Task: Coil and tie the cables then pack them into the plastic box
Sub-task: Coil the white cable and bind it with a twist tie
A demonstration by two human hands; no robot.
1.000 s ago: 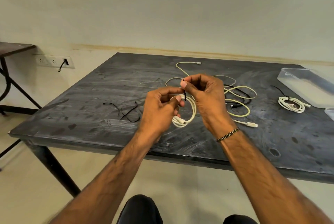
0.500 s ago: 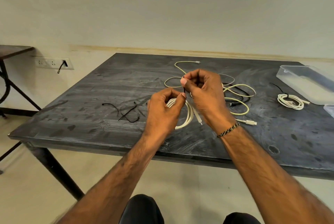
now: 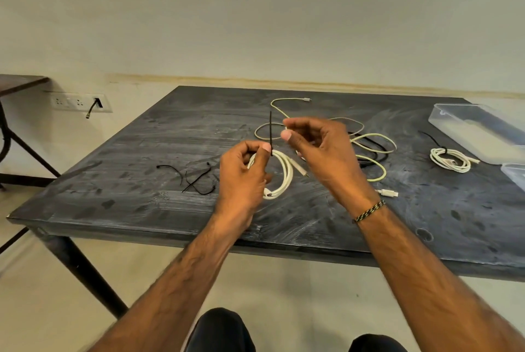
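At the centre of the frame, a coiled white cable (image 3: 279, 174) is held above the dark worktop (image 3: 142, 158) by the left hand (image 3: 244, 178), whose fingers (image 3: 262, 152) are pinched on the loops where a black zip tie (image 3: 270, 132) circles them, its tail standing straight up. The coil is probably gripped there so that the turns stay gathered while the tie is cinched. Just right of it, the right hand (image 3: 318, 152) is held free with its thumb and forefinger loosely apart, grasping nothing. Behind the hands, loose cables (image 3: 369, 150) lie tangled, not yet coiled. Spare zip ties (image 3: 196, 179) lie at centre left. An already tied white coil (image 3: 449, 159) rests at the right, beside the clear plastic box (image 3: 477, 130), presumably waiting to be packed.
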